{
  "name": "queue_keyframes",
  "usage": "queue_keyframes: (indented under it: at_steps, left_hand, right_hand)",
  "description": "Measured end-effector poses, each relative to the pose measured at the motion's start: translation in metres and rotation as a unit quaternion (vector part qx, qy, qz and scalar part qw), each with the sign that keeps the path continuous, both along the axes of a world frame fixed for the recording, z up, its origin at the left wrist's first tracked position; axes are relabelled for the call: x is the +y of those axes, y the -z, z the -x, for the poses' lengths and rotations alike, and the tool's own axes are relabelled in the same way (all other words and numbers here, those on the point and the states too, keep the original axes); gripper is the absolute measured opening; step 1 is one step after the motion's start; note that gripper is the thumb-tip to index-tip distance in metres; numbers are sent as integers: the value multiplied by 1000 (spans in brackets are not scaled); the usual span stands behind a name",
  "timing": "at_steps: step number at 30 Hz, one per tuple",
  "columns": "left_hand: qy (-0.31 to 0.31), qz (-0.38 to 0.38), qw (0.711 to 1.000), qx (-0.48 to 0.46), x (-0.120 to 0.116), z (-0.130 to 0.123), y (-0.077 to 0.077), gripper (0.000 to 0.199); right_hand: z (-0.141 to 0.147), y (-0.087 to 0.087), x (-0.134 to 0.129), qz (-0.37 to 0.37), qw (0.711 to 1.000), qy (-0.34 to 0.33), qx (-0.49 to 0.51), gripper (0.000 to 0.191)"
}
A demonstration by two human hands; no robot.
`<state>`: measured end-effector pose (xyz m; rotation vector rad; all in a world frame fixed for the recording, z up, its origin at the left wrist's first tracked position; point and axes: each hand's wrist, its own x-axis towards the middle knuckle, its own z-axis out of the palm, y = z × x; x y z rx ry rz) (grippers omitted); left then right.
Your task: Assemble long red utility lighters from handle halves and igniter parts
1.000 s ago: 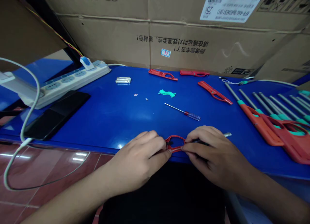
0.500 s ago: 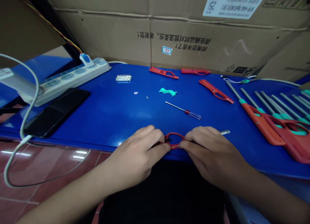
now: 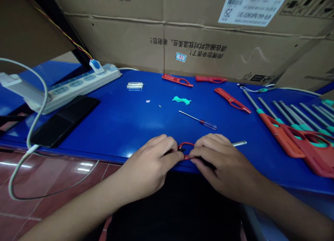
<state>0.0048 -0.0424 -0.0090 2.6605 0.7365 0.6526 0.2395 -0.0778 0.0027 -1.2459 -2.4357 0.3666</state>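
A red long-neck lighter (image 3: pixel 187 143) lies crosswise between my hands at the table's front edge; its loop handle shows in the gap. My left hand (image 3: pixel 156 161) is closed round the lighter's left end. Over the loop and the part to its right, my right hand (image 3: pixel 219 161) grips with thumb and fingers pressed together. A silver tube tip (image 3: pixel 239 143) sticks out beyond the right hand. A small black part (image 3: pixel 182 150) shows inside the loop. Beyond the hands lies a screwdriver (image 3: pixel 206 123) with a clear and red handle.
Several red casing halves (image 3: pixel 231 100) and green pieces (image 3: pixel 182 100) lie farther back. Silver cylinders (image 3: pixel 135 85) and tiny parts (image 3: pixel 148 101) sit left of them. Assembled lighters (image 3: pixel 284 136) are heaped at right. A power strip (image 3: pixel 78 86) and phone (image 3: pixel 65 121) lie left; a cardboard box (image 3: pixel 130 42) stands behind.
My right hand has shifted left along the lighter, covering more of its loop. My left hand keeps its hold. The view has tilted slightly.
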Motion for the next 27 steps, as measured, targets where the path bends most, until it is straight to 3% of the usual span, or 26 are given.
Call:
queue_keyframes:
  at_steps: [10, 15, 20, 27]
  left_hand:
    - [8, 38, 999, -15, 3, 0, -2, 33]
    - [16, 44, 998, -33, 1, 5, -2, 34]
    - [14, 33, 998, -49, -4, 11, 2, 48]
    - [8, 46, 999, 22, -5, 10, -9, 32]
  right_hand:
    - [8, -1, -1, -69, 994, -15, -88, 18]
    - [14, -4, -1, -69, 989, -11, -130, 20]
    - [15, -6, 1, -49, 991, -5, -123, 19]
    - [14, -6, 0, -39, 994, 9, -99, 20]
